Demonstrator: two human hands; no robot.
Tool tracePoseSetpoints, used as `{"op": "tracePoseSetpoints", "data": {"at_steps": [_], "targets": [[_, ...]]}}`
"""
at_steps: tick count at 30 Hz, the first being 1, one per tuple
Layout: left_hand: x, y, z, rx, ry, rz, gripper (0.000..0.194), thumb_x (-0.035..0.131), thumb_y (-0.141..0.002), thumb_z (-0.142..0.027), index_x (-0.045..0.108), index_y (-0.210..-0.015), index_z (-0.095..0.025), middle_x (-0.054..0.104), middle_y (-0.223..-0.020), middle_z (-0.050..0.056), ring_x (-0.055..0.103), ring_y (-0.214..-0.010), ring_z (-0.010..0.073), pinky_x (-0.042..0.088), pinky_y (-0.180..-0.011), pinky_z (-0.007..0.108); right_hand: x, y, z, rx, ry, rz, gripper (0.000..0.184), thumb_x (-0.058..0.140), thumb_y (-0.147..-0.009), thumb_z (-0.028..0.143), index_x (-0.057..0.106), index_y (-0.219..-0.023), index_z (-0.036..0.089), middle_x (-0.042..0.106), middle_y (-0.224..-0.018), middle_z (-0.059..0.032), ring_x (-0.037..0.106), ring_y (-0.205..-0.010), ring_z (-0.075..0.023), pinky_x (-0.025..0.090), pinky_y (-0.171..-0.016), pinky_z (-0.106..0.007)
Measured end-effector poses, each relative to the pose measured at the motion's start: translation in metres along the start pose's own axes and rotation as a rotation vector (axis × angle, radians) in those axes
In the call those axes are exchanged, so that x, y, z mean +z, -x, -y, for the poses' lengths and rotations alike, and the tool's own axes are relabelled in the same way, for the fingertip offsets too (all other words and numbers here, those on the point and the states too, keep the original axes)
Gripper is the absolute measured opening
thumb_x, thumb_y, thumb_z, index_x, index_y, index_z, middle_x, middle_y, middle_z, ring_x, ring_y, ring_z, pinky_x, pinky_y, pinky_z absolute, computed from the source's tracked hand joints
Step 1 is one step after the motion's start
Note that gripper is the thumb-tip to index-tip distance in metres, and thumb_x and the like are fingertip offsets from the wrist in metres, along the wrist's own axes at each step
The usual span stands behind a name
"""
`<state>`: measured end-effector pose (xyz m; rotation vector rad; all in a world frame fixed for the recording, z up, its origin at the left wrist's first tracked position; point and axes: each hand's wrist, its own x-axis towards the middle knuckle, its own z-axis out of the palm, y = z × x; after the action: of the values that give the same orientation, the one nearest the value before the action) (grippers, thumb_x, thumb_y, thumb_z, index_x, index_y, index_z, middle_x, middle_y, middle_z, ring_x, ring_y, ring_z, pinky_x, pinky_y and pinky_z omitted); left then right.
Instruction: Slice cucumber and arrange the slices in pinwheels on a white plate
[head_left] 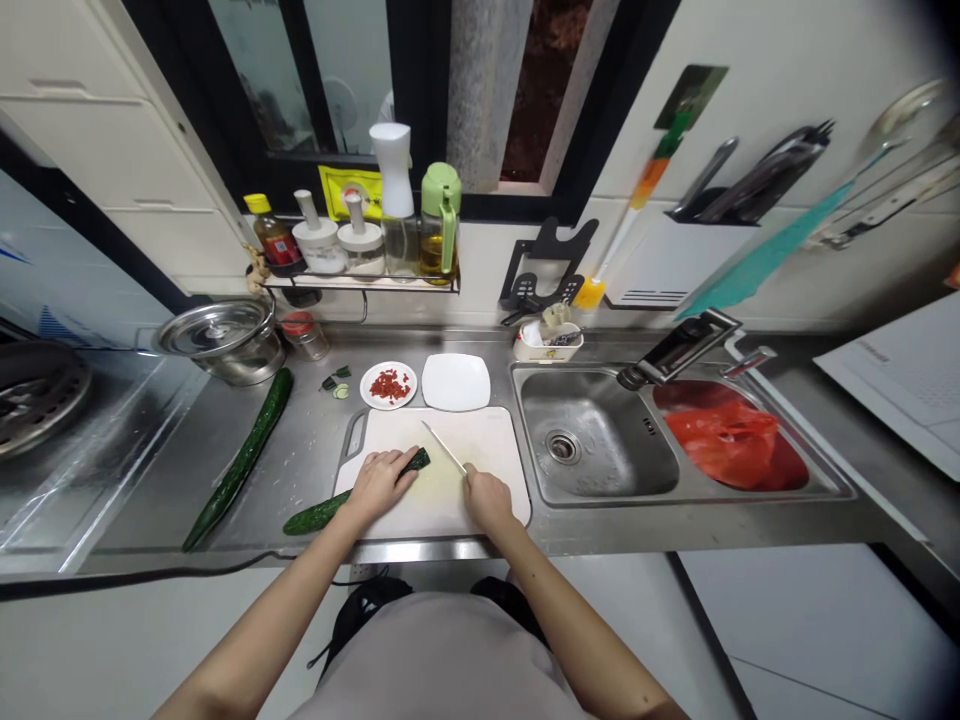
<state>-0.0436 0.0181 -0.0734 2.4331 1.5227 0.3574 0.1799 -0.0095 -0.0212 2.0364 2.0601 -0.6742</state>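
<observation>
Knife (444, 447) gripped in a closed right hand (489, 498), its blade angled up and to the left over a white cutting board (491, 452), while the left hand (381, 484) clasps a dark green cucumber (421, 459) from above, fingers together. The cucumber's end pokes out beyond the fingertips near the middle of the board, just beside the blade but apart from it. Whether the blade touches the board cannot be told. Behind the left wrist, a length of cucumber (315, 514) reaches past the board's left edge; the hand hides whether the two parts are joined. Beyond the board's far edge stand a small round plate (366, 388) of chopped red pieces (390, 385) and, to its right, a squarish white plate (456, 382). Green trimmings and pale slices (341, 391) lie on the steel counter to the left of the plates. Farther left, a long cucumber (240, 462) lies slantwise, its far end near a lidded steel pot (225, 340) and a red-capped jar (304, 340). On the right, a double sink (600, 478) adjoins the board, a red plastic bag (726, 440) filling much of its farther basin. Above the counter, a wall rack (352, 283) carries a row of bottles and white-lidded pots, with a green-topped pitcher (441, 225) at its right end.
</observation>
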Motion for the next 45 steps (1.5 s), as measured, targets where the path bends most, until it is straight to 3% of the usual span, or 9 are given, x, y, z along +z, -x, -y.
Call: {"op": "tracePoseSetpoints", "data": {"at_steps": [10, 14, 19, 26, 30, 34, 45], "targets": [[-0.007, 0.01, 0.006, -0.098, 0.047, -0.113, 0.041, 0.045, -0.091, -0.046, 0.059, -0.123, -0.024, 0.067, -0.104, 0.008, 0.06, -0.099, 0.0239, 0.042, -0.087, 0.037, 0.0, 0.002, 0.0, 0.041, 0.004, -0.073, 0.03, 0.044, -0.093, 0.022, 0.052, -0.122, 0.024, 0.066, -0.107, -0.0078, 0.063, -0.097, -0.0204, 0.039, -0.079, -0.029], [-0.01, 0.007, 0.005, -0.233, 0.136, -0.243, 0.031, 0.043, -0.093, -0.043, 0.062, -0.105, -0.021, 0.066, -0.102, 0.009, 0.059, -0.098, 0.024, 0.043, -0.087, 0.038, 0.001, 0.003, 0.001, 0.03, 0.019, -0.116, 0.04, 0.049, -0.091, 0.024, 0.048, -0.13, 0.023, 0.065, -0.11, -0.0091, 0.06, -0.101, -0.0221, 0.037, -0.085, -0.03], [-0.019, -0.003, -0.012, -0.246, 0.153, -0.381, 0.031, 0.046, -0.092, -0.043, 0.06, -0.11, -0.022, 0.062, -0.11, 0.009, 0.054, -0.105, 0.0257, 0.04, -0.091, 0.04, 0.004, 0.003, 0.001, -0.04, 0.052, -0.197, 0.051, 0.056, -0.087, 0.025, 0.044, -0.137, 0.019, 0.063, -0.11, -0.0117, 0.057, -0.103, -0.0249, 0.036, -0.089, -0.033], [-0.026, -0.02, -0.034, -0.194, 0.104, -0.272, 0.033, 0.049, -0.09, -0.043, 0.064, -0.114, -0.027, 0.059, -0.121, 0.009, 0.049, -0.114, 0.0263, 0.029, -0.101, 0.046, 0.01, 0.005, 0.0, -0.103, 0.116, -0.307, 0.051, 0.061, -0.085, 0.023, 0.047, -0.134, 0.02, 0.064, -0.101, -0.0105, 0.057, -0.097, -0.0229, 0.035, -0.083, -0.032], [-0.029, -0.031, -0.036, -0.156, 0.106, -0.142, 0.035, 0.055, -0.085, -0.048, 0.065, -0.113, -0.03, 0.057, -0.127, 0.008, 0.046, -0.12, 0.0279, 0.02, -0.106, 0.052, 0.014, 0.007, -0.002, -0.176, 0.169, -0.372, 0.046, 0.058, -0.087, 0.022, 0.05, -0.132, 0.019, 0.064, -0.097, -0.0095, 0.057, -0.091, -0.022, 0.035, -0.078, -0.032], [-0.031, -0.04, -0.035, -0.14, 0.145, -0.033, 0.027, 0.058, -0.083, -0.046, 0.069, -0.102, -0.03, 0.061, -0.119, 0.005, 0.048, -0.118, 0.0274, 0.017, -0.106, 0.055, 0.014, 0.007, -0.005, -0.21, 0.197, -0.386, 0.041, 0.051, -0.091, 0.021, 0.052, -0.132, 0.019, 0.064, -0.094, -0.0095, 0.057, -0.088, -0.0223, 0.034, -0.076, -0.034], [-0.019, -0.044, -0.037, -0.203, 0.385, -0.109, 0.015, 0.059, -0.084, -0.032, 0.07, -0.091, -0.027, 0.068, -0.102, 0.002, 0.057, -0.104, 0.0201, 0.031, -0.099, 0.042, 0.012, 0.004, -0.014, -0.174, 0.172, -0.329, 0.044, 0.057, -0.087, 0.023, 0.052, -0.13, 0.018, 0.064, -0.095, -0.0089, 0.056, -0.091, -0.0223, 0.033, -0.077, -0.033]]}}
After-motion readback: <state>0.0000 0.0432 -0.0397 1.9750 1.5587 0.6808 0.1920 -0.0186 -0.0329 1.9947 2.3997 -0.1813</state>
